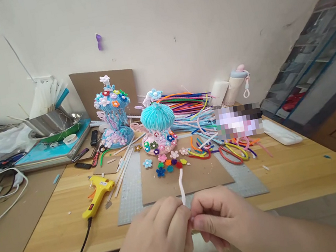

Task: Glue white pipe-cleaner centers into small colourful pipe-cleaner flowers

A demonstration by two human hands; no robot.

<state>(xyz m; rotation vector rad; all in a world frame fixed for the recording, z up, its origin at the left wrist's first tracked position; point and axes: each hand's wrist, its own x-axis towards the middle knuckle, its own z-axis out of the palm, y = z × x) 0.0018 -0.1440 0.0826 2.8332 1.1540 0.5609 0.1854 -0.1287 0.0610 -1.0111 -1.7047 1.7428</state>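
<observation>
- Cardboard (pixel 202 178), 1 flat brown sheet, lies on a gray gridded mat (pixel 249 185) over a wood-grained table (pixel 305 176).
- Just this side of the cardboard I see 2 bare hands close together: the left hand (pixel 156 231) has its fingers curled around a pale fuzzy stem (pixel 182 186), and the right hand (pixel 225 219) pinches the stem's near end, thumb against forefinger; the grip itself is partly hidden.
- The stem rises between them, its far end over the cardboard.
- On the cardboard's far part sit small fuzzy flowers (pixel 160 172) in many colors.
- Beyond it stand 2 blue-topped fuzzy figures (pixel 157 117), and behind those a plain pale wall (pixel 201 17).
- Left of the cardboard rests a yellow glue gun (pixel 100 192); farther left, a metal bowl (pixel 45 124).
- Well right of the cardboard, past the table, stands a glass-fronted cabinet (pixel 302 64).
</observation>
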